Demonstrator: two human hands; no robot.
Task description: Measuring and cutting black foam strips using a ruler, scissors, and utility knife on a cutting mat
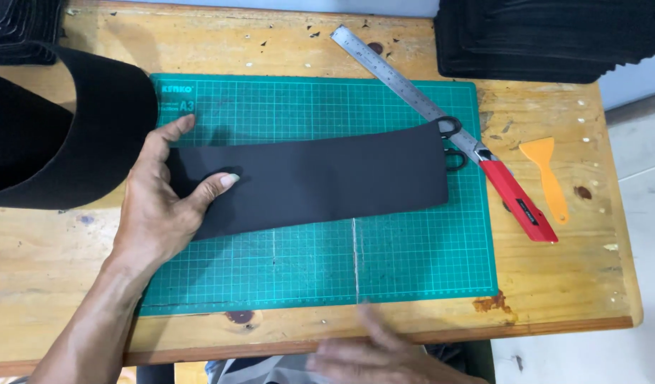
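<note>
**Black strip lying across the green mat**

Blurred at the bottom edge, below the green cutting mat (413,263), the right hand (374,355) is hovering off the near side of the wooden table (43,263); its fingers look spread and it is holding nothing, though the blur is hiding detail.

On the mat's left part, the left hand (160,206) is pressing down flat, fingers apart, with the thumb on top of the black strip (320,181) and the forefinger reaching toward the mat's upper left corner, where a white printed label is sitting.

Across the middle of the mat, the black strip is lying flat with its long axis running left to right, tilting slightly upward toward the right end. That right end is covering part of a pair of black-handled scissors (452,142) near the mat's right edge.

Crossing the mat's upper right corner, a steel ruler (398,78) is lying on a diagonal. Just right of the mat, a red utility knife (516,199) is following the same diagonal, with an orange plastic scraper (546,174) beside it.

Left of the mat, a large black roll (78,135) is curling upward. Beyond the mat's far right corner, a stack of black sheets (548,35) is sitting.
</note>
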